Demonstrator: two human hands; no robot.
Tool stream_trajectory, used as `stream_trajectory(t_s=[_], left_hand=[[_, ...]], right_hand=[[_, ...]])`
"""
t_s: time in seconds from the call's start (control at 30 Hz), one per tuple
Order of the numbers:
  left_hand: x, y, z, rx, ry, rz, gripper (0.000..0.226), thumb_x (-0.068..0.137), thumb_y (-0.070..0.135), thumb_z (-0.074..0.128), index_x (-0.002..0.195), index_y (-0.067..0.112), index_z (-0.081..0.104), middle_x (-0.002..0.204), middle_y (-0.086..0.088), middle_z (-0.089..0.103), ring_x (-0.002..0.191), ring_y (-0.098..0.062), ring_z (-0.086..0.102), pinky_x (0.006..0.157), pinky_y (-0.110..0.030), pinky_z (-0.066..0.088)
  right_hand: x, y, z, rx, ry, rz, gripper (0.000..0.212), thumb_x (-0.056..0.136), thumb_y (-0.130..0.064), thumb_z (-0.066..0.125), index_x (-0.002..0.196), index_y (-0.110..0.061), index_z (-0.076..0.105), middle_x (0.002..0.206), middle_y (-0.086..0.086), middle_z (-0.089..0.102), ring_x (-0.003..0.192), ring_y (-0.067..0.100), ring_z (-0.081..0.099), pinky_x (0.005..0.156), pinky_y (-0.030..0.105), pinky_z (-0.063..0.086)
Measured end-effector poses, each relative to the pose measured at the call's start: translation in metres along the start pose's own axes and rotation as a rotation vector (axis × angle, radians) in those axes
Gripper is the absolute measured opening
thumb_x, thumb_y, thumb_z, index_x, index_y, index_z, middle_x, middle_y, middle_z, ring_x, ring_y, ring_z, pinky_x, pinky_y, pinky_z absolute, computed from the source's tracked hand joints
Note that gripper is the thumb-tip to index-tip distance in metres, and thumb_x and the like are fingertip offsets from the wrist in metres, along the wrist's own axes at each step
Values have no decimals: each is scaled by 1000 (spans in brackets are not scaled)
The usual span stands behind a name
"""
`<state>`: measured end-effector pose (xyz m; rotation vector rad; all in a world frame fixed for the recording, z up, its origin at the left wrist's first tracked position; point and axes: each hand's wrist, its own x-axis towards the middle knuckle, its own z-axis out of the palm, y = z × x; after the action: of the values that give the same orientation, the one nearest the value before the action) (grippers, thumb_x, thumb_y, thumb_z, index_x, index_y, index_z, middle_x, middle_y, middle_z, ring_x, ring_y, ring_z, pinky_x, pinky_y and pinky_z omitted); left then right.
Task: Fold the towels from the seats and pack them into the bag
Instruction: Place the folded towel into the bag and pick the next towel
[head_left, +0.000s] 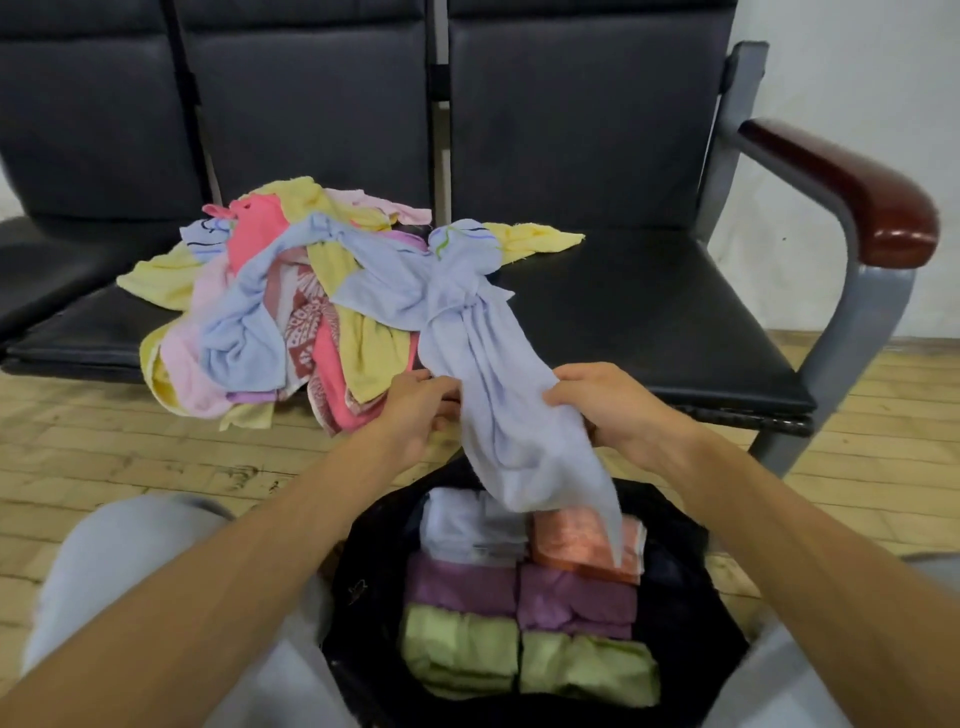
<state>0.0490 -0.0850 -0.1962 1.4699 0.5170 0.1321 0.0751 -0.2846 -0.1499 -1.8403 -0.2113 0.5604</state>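
The person holds a light blue towel (498, 395) with both hands, above the open black bag (363, 571). The left hand (415, 410) is at the left edge of this towel. Its fingers are curled onto the cloth, so its grip is closed on the towel. The right hand (618, 410) takes the right edge, with the thumb on top and the fingers under the cloth, so this grip is also closed on the same towel.

The towel is not folded; it is long and bunched. Its upper end, with thin coloured stripes, lies on the seats (649, 322), touching the pile of towels (291, 312). Its lower end hangs down into the mouth of the bag, in front of the orange folded towel (576, 545).

The pile is loose and mixed - yellow, pink, light blue and one red patterned piece - and it lies on the black seat cushions, partly hanging over the front edge.

The bag stands on the wooden floor (104, 441) between the person's knees. Inside there are folded towels in two columns: a white one (467, 525) beside the orange one, then two purple ones (462, 582), then two green ones (457, 649) nearest to the person.

At the right end of the seats there is a dark red armrest (852, 187) on a grey frame.
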Motion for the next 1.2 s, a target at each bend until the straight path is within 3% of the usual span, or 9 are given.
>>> stream_trajectory(t_s=[0.17, 0.37, 0.57, 0.63, 0.8, 0.87, 1.0, 1.1, 1.2], left_hand=[[-10, 6, -4, 28, -214, -21, 17, 85, -4, 46, 74, 8, 50, 61, -8, 47, 50, -18, 43, 47, -26, 31], [-16, -5, -8, 181, -193, -42, 13, 94, 12, 58, 81, 8, 58, 62, -4, 55, 53, -17, 54, 51, -26, 39], [-19, -9, -3, 288, -113, 47, 32, 93, 26, 62, 67, 15, 47, 63, 0, 46, 60, -14, 45, 59, -24, 41], [-21, -6, -6, 239, -74, 92, 39, 90, 29, 66, 63, 14, 41, 64, -3, 40, 62, -16, 41, 60, -25, 38], [-29, 2, -18, 99, 36, 153, 26, 72, 16, 64, 67, 12, 39, 73, -6, 36, 70, -21, 31, 62, -35, 27], [-30, 2, -21, 112, 74, 145, 35, 78, 3, 61, 61, 16, 33, 64, -7, 29, 62, -20, 28, 56, -30, 23], [-37, 7, -23, 41, 43, 70, 14, 81, -7, 58, 88, 5, 62, 82, -13, 66, 71, -23, 60, 62, -30, 49], [-38, 11, -24, -35, -49, -10, 37, 72, -3, 55, 107, -2, 68, 102, -24, 70, 89, -33, 66, 77, -39, 51], [-42, 14, -23, -97, -131, -100, 45, 69, 9, 59, 112, -2, 68, 105, -19, 69, 92, -31, 64, 73, -32, 50]], right_hand=[[-6, 0, -6, 14, -30, 24, 23, 85, -3, 52, 65, -13, 52, 61, 3, 52, 54, 15, 49, 50, 24, 38], [-12, 3, -11, 24, -92, 55, 10, 89, -13, 57, 91, -7, 64, 84, 12, 66, 69, 22, 61, 59, 29, 52], [-7, 12, -11, 37, 146, 8, 74, 75, -56, 71, 115, 7, 63, 118, 24, 61, 112, 39, 60, 91, 47, 55], [1, 19, -16, 81, 202, -44, 91, 59, -55, 74, 113, 16, 54, 119, 33, 53, 112, 44, 58, 77, 42, 51], [0, 14, -15, 81, 192, -36, 22, 82, -9, 68, 95, 9, 66, 92, 23, 66, 81, 29, 62, 73, 41, 50], [-2, 12, -12, 82, 161, 9, 24, 75, -4, 66, 92, 12, 62, 88, 19, 62, 79, 29, 58, 72, 40, 48], [-1, 14, -9, 153, 101, 81, 17, 69, -13, 65, 82, -7, 55, 83, 12, 46, 79, 28, 41, 68, 38, 36], [-2, 15, -11, 199, 129, 97, 25, 86, -25, 71, 92, -1, 72, 92, 14, 72, 83, 27, 66, 73, 36, 54], [1, 16, -13, 218, 134, 99, 26, 84, -20, 74, 101, 1, 73, 99, 12, 75, 93, 24, 71, 79, 34, 56]])
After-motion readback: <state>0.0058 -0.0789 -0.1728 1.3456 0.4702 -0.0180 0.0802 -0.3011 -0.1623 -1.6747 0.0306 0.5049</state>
